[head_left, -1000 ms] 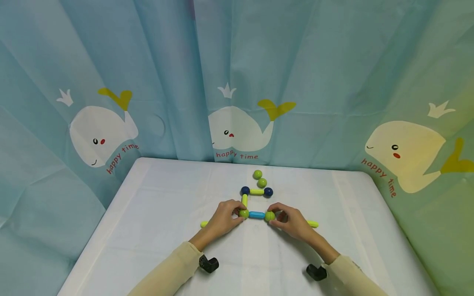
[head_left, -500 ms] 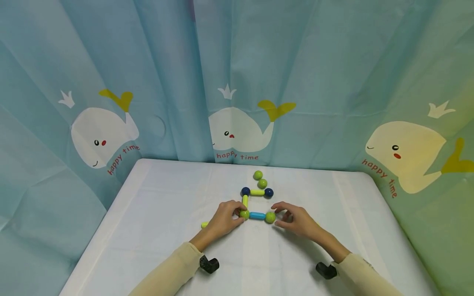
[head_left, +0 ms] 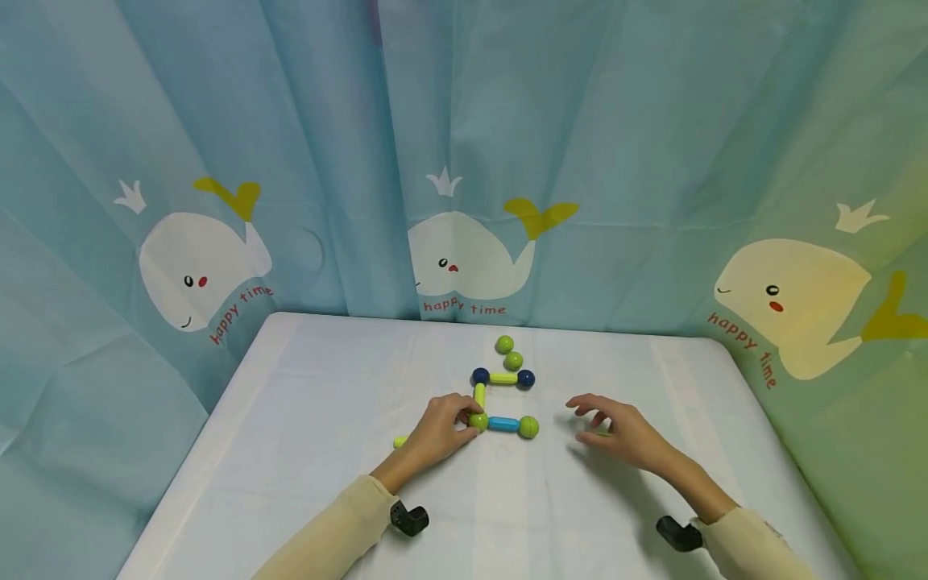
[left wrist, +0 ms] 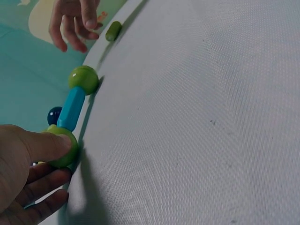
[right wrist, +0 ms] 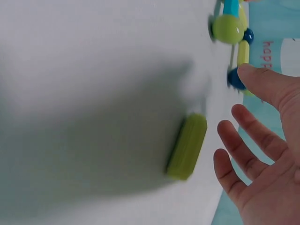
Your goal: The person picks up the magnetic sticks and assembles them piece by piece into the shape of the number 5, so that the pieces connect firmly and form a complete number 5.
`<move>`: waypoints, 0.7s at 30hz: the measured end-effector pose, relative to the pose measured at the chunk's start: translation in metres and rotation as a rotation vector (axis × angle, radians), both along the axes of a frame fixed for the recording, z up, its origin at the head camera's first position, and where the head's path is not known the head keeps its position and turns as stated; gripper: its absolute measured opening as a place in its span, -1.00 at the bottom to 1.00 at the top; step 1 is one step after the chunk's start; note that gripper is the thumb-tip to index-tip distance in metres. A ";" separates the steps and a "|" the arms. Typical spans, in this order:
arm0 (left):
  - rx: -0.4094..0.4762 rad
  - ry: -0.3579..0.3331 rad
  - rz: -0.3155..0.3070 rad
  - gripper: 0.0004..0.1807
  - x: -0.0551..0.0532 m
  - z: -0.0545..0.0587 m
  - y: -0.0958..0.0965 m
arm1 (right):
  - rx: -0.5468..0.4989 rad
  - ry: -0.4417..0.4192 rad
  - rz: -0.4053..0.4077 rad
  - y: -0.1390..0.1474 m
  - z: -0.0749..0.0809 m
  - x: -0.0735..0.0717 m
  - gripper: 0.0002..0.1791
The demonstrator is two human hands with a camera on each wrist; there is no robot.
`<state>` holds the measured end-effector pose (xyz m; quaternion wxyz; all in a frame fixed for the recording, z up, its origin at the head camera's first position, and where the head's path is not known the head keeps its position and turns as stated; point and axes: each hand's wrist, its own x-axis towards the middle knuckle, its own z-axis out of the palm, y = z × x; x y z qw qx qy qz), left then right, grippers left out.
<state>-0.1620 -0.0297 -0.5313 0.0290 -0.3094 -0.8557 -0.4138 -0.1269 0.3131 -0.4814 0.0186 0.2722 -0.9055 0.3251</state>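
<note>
Ball-and-rod chain (head_left: 480, 395), C-shaped, is set on the white counter (head_left: 319, 370); it is judged light, stiff and smooth, best gripped at its balls (head_left: 528, 427) so that it is not pulled apart. The left hand (head_left: 437, 424) is clamped, thumb against fingers, on its near-left green ball (head_left: 478, 421). Nothing is held by the right hand (head_left: 625, 433), its fingers apart near a loose yellow-green rod (right wrist: 187, 147).

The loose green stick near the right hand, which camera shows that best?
The right wrist view: the green stick lies large and unobstructed beside the right hand. The head view shows only a sliver of it behind that hand; the left wrist view shows it small, in the background.
</note>
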 end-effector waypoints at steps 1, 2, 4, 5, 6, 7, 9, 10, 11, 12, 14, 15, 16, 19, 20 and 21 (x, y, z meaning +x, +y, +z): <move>0.003 0.002 -0.001 -0.74 0.000 0.000 0.000 | -0.001 0.009 -0.002 0.003 0.001 0.001 -0.48; 0.005 0.002 -0.002 -0.75 0.000 0.000 0.000 | -0.003 0.015 -0.004 0.007 0.001 0.002 -0.48; 0.008 0.002 -0.004 -0.74 0.000 0.000 0.000 | 0.003 0.022 -0.016 0.014 0.002 0.003 -0.48; 0.010 0.002 -0.005 -0.74 0.000 0.000 0.000 | 0.005 0.022 -0.022 0.017 0.002 0.004 -0.49; 0.011 0.001 -0.005 -0.74 0.000 0.000 0.000 | 0.008 0.022 -0.028 0.019 0.002 0.006 -0.49; 0.012 0.001 -0.005 -0.74 -0.001 0.000 0.000 | 0.010 0.020 -0.034 0.022 0.002 0.006 -0.50; 0.011 0.000 -0.003 -0.74 0.000 0.000 0.000 | 0.015 0.013 -0.041 0.026 0.002 0.008 -0.51; 0.009 0.000 -0.003 -0.74 0.000 0.000 0.000 | 0.017 0.009 -0.040 0.027 0.003 0.009 -0.51; 0.009 0.001 -0.002 -0.74 0.000 0.000 0.000 | 0.020 0.006 -0.038 0.029 0.002 0.010 -0.52; 0.008 0.001 -0.001 -0.74 0.000 0.001 0.000 | 0.023 0.003 -0.033 0.030 0.002 0.010 -0.52; 0.005 0.002 0.002 -0.74 0.000 0.001 -0.001 | 0.036 -0.011 -0.028 0.032 0.002 0.010 -0.53; 0.003 0.003 0.003 -0.74 0.000 0.001 0.000 | 0.047 -0.019 -0.024 0.033 0.001 0.010 -0.54; 0.001 0.005 0.004 -0.74 0.000 0.000 0.000 | 0.056 -0.028 -0.021 0.034 0.001 0.010 -0.54; -0.009 0.007 0.005 -0.74 0.000 0.000 0.000 | 0.083 -0.055 -0.009 0.034 0.001 0.009 -0.55; -0.012 0.009 0.005 -0.74 0.000 -0.001 0.000 | 0.091 -0.066 -0.004 0.034 0.001 0.009 -0.56; -0.016 0.007 0.006 -0.74 0.000 -0.001 0.000 | 0.098 -0.076 0.001 0.034 0.001 0.009 -0.56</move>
